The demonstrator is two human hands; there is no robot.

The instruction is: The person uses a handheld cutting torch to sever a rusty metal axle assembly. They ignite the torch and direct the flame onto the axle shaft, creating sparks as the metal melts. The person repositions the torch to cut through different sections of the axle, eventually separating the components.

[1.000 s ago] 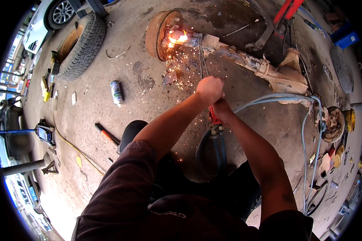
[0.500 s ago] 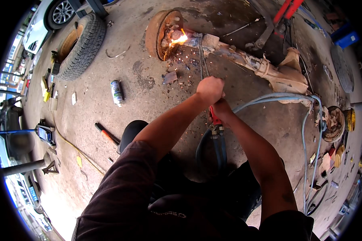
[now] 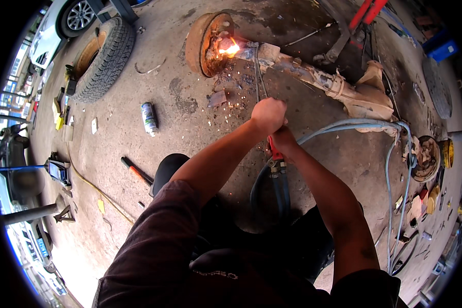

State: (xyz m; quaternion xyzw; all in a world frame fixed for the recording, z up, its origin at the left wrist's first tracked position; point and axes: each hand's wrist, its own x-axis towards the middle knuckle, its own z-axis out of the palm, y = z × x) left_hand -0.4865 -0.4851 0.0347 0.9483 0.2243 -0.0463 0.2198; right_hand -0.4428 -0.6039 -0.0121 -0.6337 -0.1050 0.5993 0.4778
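Observation:
Both my hands are closed around a cutting torch with a red handle, brass fittings and blue hoses behind it. My left hand wraps the front, where the thin metal tubes run forward. Just behind it, my right hand grips the red handle. At the far end of the tubes a bright flame burns against the rusty axle, close to its round brake drum. Sparks and small glowing bits lie on the floor below the flame. The torch tip is lost in the glare.
A loose tyre lies far left, near a parked car. A spray can and an orange-and-black handled tool are on the floor to my left. Blue hoses loop to the right beside a round metal part.
The flame has become more compact and whiter, and the sparks have scattered differently over the floor. My hands and the torch stay almost in the same place.

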